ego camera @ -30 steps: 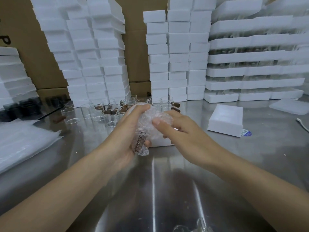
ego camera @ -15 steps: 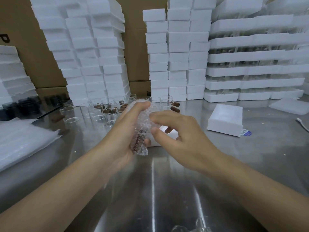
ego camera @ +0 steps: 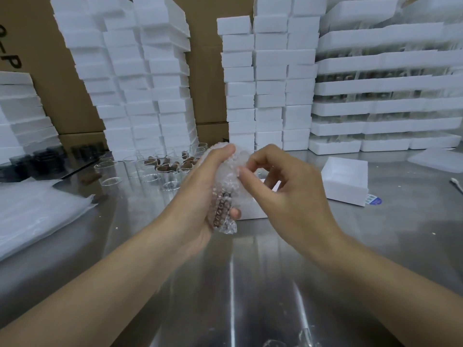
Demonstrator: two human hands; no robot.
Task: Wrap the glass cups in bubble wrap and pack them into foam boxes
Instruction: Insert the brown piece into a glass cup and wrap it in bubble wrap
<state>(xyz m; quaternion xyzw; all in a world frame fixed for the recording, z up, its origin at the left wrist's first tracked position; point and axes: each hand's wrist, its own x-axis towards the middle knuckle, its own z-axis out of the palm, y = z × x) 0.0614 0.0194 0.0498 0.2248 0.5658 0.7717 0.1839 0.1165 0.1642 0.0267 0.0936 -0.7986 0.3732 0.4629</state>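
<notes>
While the left hand curls tight around a bundle of bubble wrap, the right hand pinches the top of the wrap with its thumb and first finger. Its other fingers are bent in. The bundle is up in the air over the shiny metal table, near the middle of the view. Something brown shows through the bubbles, but the cup inside is too hidden to make out. Right behind the hands, a white foam box sits on the table, partly hidden. At ten o'clock from the hands stand many bare glass cups, some with brown things in them. At three o'clock lies a second foam box. At nine o'clock is a pile of clear plastic sheets. Tall foam stacks stand along the back, from eleven to two o'clock.
</notes>
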